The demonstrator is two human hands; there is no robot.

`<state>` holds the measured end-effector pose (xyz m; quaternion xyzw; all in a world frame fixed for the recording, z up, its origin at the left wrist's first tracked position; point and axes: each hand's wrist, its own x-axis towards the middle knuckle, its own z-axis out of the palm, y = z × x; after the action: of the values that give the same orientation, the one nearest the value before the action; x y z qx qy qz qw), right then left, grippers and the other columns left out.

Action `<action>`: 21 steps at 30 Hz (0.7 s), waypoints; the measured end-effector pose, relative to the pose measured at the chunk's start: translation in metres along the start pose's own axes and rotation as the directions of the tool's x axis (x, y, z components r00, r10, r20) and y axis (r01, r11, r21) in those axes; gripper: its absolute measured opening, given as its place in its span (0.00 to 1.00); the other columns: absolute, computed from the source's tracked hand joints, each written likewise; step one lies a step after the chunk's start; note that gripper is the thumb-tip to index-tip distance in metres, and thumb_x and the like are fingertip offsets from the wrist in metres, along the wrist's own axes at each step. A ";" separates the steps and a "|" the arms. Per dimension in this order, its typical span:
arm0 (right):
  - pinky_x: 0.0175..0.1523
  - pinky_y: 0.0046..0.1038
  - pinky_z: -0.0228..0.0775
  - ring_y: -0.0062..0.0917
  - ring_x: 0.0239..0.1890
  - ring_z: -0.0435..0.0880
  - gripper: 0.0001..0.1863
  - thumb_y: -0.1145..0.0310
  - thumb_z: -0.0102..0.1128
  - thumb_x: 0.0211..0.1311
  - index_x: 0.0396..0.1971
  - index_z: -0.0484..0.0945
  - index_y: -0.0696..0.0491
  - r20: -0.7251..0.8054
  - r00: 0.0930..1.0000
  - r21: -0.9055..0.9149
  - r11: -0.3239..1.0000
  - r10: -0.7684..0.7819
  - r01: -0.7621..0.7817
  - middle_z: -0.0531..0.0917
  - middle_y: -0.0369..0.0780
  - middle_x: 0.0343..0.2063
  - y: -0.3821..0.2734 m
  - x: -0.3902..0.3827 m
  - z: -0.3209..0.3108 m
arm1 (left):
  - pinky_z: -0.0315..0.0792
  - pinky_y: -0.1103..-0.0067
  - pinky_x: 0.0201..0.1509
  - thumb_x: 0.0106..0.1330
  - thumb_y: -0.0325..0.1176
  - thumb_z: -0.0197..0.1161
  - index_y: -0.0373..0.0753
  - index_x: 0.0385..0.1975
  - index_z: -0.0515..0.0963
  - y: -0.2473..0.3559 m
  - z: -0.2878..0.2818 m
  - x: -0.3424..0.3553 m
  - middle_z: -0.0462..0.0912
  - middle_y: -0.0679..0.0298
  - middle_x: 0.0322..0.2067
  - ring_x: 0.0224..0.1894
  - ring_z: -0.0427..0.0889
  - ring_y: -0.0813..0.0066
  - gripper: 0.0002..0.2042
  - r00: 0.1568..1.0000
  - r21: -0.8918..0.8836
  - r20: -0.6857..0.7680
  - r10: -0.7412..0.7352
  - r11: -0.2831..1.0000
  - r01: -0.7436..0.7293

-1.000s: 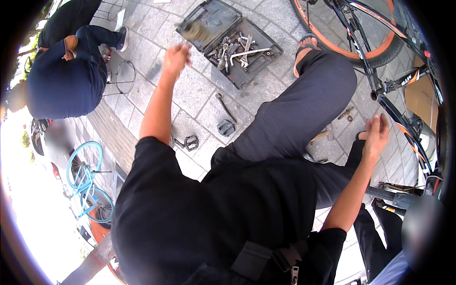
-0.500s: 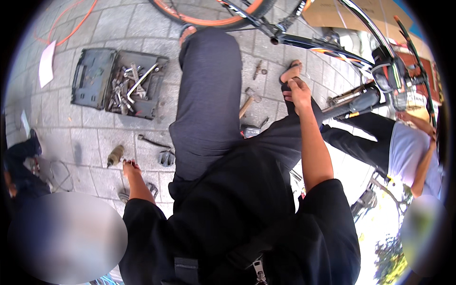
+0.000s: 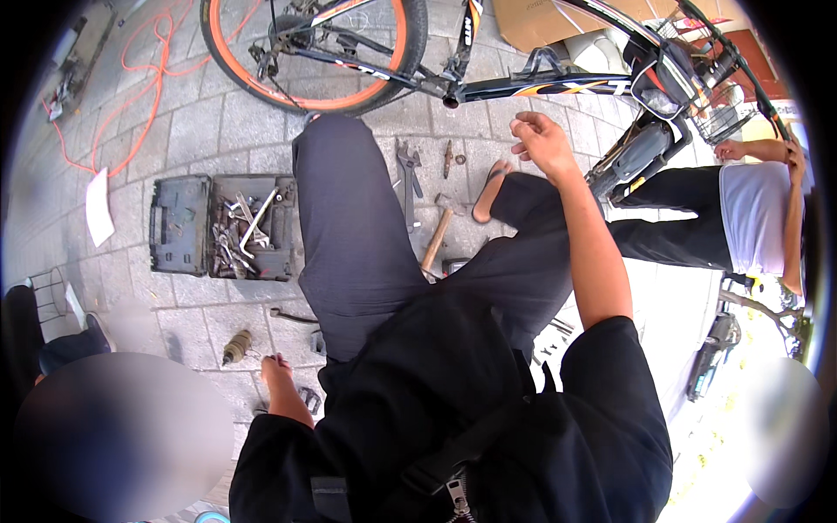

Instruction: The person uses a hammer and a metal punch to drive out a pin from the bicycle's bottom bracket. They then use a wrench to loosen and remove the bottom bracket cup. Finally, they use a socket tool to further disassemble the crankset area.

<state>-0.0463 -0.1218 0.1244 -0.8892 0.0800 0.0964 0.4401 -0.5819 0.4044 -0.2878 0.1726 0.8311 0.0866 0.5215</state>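
My right hand [image 3: 544, 146] hangs in the air in front of my right knee, below the bicycle frame [image 3: 540, 90]. Its fingers are loosely bent and apart, with nothing in them. Low at my left side is my left hand [image 3: 276, 370], its small visible fingers curled in; what they hold, if anything, is hidden. A brownish oil-can-like container [image 3: 236, 347] lies on the paving close to that hand. Between my legs lie a hammer [image 3: 437, 240] with a wooden handle and an adjustable wrench [image 3: 408, 179].
An open black toolbox [image 3: 285, 261] full of wrenches stands left of my knee. The bicycle's orange-rimmed wheel [image 3: 403, 44] is ahead. An orange cord [image 3: 157, 83] and white sheet [image 3: 99, 209] lie far left. Another person [image 3: 754, 209] stands at the right beside bicycles.
My view has shifted, so the bicycle and toolbox sit lower and the wrench shows. My right hand has lifted away from my leg, its fingers loosening from a pinch.
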 end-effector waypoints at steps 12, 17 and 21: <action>0.56 0.38 0.79 0.45 0.48 0.90 0.27 0.54 0.65 0.66 0.56 0.82 0.59 -0.196 0.975 -0.075 0.993 -0.108 0.095 0.89 0.54 0.43 0.093 0.042 -0.024 | 0.66 0.78 0.25 0.77 0.47 0.60 0.40 0.48 0.76 0.118 0.105 -0.291 0.81 0.66 0.35 0.30 0.79 0.75 0.16 0.549 -0.046 0.653 0.521 0.751 -0.658; 0.52 0.36 0.80 0.41 0.43 0.91 0.26 0.56 0.64 0.67 0.56 0.82 0.60 -0.294 0.949 0.070 0.988 -0.114 0.140 0.90 0.53 0.40 0.063 0.024 -0.020 | 0.66 0.82 0.25 0.76 0.46 0.63 0.38 0.58 0.76 0.151 0.180 -0.539 0.80 0.65 0.39 0.31 0.80 0.77 0.20 -0.005 -0.549 0.560 0.828 0.367 -0.751; 0.51 0.36 0.80 0.40 0.42 0.91 0.26 0.56 0.64 0.67 0.57 0.81 0.59 -0.295 0.955 0.094 0.994 -0.019 0.049 0.90 0.51 0.40 0.060 0.017 -0.021 | 0.66 0.86 0.22 0.78 0.39 0.60 0.33 0.59 0.76 0.091 0.254 -0.660 0.84 0.63 0.35 0.29 0.83 0.77 0.18 -0.331 -0.708 0.631 0.702 0.347 -0.615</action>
<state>-0.0409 -0.1758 0.0866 -0.8716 0.1336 -0.0483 0.4692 -0.0748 0.2301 0.1816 0.6047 0.0741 0.2777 0.7428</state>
